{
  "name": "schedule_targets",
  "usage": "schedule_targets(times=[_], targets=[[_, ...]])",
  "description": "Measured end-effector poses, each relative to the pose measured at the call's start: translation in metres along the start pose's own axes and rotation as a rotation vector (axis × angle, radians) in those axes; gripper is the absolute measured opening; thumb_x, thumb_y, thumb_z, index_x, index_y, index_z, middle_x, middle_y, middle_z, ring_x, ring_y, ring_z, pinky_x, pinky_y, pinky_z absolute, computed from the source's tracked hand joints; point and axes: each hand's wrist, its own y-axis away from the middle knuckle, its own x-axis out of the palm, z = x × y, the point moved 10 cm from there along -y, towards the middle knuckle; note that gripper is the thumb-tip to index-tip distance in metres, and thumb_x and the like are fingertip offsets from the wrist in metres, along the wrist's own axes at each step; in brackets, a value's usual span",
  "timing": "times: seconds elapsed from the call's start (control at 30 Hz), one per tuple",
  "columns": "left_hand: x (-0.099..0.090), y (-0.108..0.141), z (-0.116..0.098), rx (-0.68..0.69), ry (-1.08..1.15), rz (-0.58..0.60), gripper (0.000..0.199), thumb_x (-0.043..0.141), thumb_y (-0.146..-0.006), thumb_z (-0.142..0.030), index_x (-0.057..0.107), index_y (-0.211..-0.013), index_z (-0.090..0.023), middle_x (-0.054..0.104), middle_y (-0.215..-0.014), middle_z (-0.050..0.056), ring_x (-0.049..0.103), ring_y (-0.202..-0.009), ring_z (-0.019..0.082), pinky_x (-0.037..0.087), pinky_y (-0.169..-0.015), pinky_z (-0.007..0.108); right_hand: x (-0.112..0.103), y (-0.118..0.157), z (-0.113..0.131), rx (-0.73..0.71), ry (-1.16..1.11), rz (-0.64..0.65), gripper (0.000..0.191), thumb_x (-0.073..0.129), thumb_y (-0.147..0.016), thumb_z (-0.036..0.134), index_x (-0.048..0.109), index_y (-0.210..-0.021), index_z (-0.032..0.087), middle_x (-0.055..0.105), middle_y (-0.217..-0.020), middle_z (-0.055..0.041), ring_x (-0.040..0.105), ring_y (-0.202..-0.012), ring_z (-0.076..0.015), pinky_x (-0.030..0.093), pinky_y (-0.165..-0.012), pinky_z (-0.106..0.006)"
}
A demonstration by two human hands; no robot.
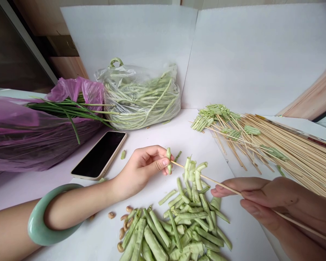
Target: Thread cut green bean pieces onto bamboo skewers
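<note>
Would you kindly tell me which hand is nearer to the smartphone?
Left. The left hand lies just right of the smartphone, pinching a cut bean piece on a bamboo skewer. The right hand is farther right, past the pile of cut beans.

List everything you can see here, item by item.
Cut bean pieces: many, pale green, front centre
Curled bean ends: several, tan, left of pieces
Clear plastic bag of beans: one, green, back centre
Purple plastic bag: one, purple, far left
Green leafy stalks: one bunch, green, on bag
Beige-cased smartphone: one, black screen, left of hands
Thin bamboo skewers: many, tan, right side, some threaded
Jade bangle: one, pale green, left wrist
Left hand: one, pinching a bean piece on a bamboo skewer
Right hand: one, gripping that skewer
</note>
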Motion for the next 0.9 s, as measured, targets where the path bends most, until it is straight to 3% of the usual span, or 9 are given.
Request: schedule_targets(times=[0.13,0.4,0.6,0.9], targets=[[-0.001,0.0,0.005,-0.03,0.031,-0.002,0.012,0.066,-0.08,-0.023,0.066,-0.078,-0.011,0.063,-0.065,0.003,0.055,-0.062,0.012,0.045,-0.065,0.026,0.0,-0.002,-0.002,0.018,0.0,-0.027,0.011,0.054,-0.084,0.027,0.063,-0.087,0.032,0.076,-0.086,0.0052,0.072,-0.079,-0.0134,0.057,-0.065,-0.012],[-0.002,0.002,0.013,-0.085,0.118,-0.002,0.011,0.068,-0.079,-0.022,0.068,-0.077,-0.011,0.066,-0.063,0.003,0.056,-0.06,0.011,0.045,-0.063,0.026,0.004,-0.003,-0.007,0.089,-0.206,-0.072,0.015,0.054,-0.084,0.018,0.063,-0.08,0.028,0.074,-0.08,0.0045,0.071,-0.073,-0.0099,0.057,-0.069,-0.013],[-0.002,0.002,0.017,-0.143,0.185,-0.026,0.013,0.073,-0.074,-0.024,0.069,-0.071,-0.011,0.066,-0.062,0.003,0.056,-0.055,0.01,0.044,-0.06,0.024,0.014,-0.002,-0.018,0.19,-0.464,-0.078,0.014,0.054,-0.086,0.016,0.058,-0.078,0.027,0.075,-0.082,0.0014,0.072,-0.081,-0.0173,0.06,-0.074,-0.026],[0.003,0.003,0.019,-0.188,0.253,-0.026,0.015,0.077,-0.068,-0.025,0.07,-0.066,-0.012,0.066,-0.057,0.003,0.056,-0.051,0.01,0.044,-0.057,0.024,0.028,0.003,-0.022,0.226,-0.673,-0.056,0.015,0.054,-0.085,0.012,0.058,-0.081,0.026,0.074,-0.087,-0.0001,0.072,-0.082,-0.0184,0.06,-0.074,-0.029]])
